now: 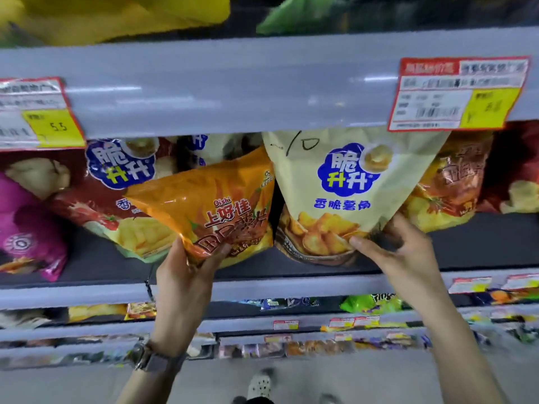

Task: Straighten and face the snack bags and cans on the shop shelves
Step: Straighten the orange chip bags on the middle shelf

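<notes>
While tilted on the shelf [96, 259], orange bag [215, 205] pinched by left hand [186, 272], cream bag [350, 188] by right hand [399, 246].

Glossy plastic orange bag [215, 205], matt cream bag [350, 182], smooth grey shelf edge [233, 86]

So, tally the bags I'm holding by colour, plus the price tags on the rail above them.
orange bag, in the left hand: 1
cream bag, in the right hand: 1
price tags: 2
Total: 4
</notes>
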{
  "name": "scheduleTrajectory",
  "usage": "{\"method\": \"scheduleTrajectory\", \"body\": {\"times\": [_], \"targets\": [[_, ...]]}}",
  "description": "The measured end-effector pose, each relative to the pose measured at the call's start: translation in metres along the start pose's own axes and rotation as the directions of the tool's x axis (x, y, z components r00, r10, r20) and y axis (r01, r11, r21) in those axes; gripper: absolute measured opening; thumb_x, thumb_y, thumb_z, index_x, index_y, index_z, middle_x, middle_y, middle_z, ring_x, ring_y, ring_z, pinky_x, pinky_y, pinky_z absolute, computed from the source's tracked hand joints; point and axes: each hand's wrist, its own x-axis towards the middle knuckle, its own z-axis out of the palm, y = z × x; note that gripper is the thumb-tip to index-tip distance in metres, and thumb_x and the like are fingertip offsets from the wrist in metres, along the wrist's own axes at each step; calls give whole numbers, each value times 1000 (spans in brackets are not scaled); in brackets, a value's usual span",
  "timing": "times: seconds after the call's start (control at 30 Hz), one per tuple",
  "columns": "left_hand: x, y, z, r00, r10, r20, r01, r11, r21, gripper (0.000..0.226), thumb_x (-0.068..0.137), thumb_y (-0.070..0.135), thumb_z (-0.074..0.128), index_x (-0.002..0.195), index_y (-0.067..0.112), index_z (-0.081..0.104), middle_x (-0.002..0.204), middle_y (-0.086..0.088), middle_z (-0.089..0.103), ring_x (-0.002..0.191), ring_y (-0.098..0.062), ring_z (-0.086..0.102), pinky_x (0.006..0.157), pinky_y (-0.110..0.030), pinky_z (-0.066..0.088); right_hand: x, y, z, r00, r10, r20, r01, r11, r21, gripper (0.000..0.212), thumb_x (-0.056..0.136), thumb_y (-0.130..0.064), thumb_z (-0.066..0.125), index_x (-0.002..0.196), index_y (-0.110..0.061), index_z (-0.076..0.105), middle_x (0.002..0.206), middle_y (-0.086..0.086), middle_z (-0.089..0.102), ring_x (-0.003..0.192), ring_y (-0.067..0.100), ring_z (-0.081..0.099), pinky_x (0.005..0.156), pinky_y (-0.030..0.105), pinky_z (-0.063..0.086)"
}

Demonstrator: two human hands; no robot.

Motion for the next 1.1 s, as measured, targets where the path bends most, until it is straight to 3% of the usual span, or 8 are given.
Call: {"method": "scheduleTrajectory", "body": {"times": [0.13,0.23,0.4,0.6,0.73,0.87,0.93,1.1], "targets": [[-6,16,8,987,-38,-158,31,998,-46,37,85,36,79,117,22,67,103,27,75,97,4,68,83,-18,49,15,11,-13,996,20,84,-18,1000,-25,49,82,-17,86,127,-26,69,113,-20,76,111,3,70,102,35,55],[-17,27,15,963,-40,-265,31,999,-37,34,88,28,81,119,20,67,107,18,77,101,-3,70,86,-24,51,24,18,-20,993,2,122,3,999,-37,46,81,-25,88,123,-30,70,115,-20,76,113,8,69,103,41,54],[-51,36,17,922,-44,-385,39,999,-20,33,92,19,80,121,21,65,109,15,74,97,7,67,84,-13,51,29,29,-22,982,-67,175,62,997,35,40,82,-26,87,114,-40,68,114,-20,76,112,9,70,101,42,55],[-91,29,0,869,-108,-482,90,994,-61,44,83,40,84,121,26,68,112,13,77,106,-10,70,91,-33,53,31,33,-5,969,-123,216,115,992,46,34,84,-27,86,113,-29,70,108,-18,77,107,8,72,98,44,56],[-104,29,-11,855,-110,-507,86,994,-71,49,82,38,82,124,18,68,111,12,76,98,-2,70,90,-30,54,25,25,22,960,-159,231,157,987,26,27,85,-26,85,105,-26,68,98,-16,77,96,7,72,89,43,58],[-114,20,-28,844,-123,-522,88,992,-91,35,88,27,80,121,21,68,112,9,77,105,-15,71,92,-38,55,19,13,53,954,-170,246,176,984,-3,27,85,-33,85,104,-24,67,95,-15,76,92,8,71,86,43,58],[-120,16,-40,844,-130,-520,92,991,-99,32,88,26,80,117,24,69,110,11,77,105,-15,71,92,-38,56,15,8,69,951,-173,257,183,983,-13,27,86,-34,84,102,-23,67,94,-14,75,91,9,71,85,43,58],[-134,7,-70,868,-141,-476,100,989,-111,42,79,36,80,116,20,69,103,16,76,99,-9,70,91,-39,57,-1,-11,109,935,-196,296,219,975,-46,27,87,-36,83,104,-24,66,94,-18,72,87,-5,67,74,27,53]]}}
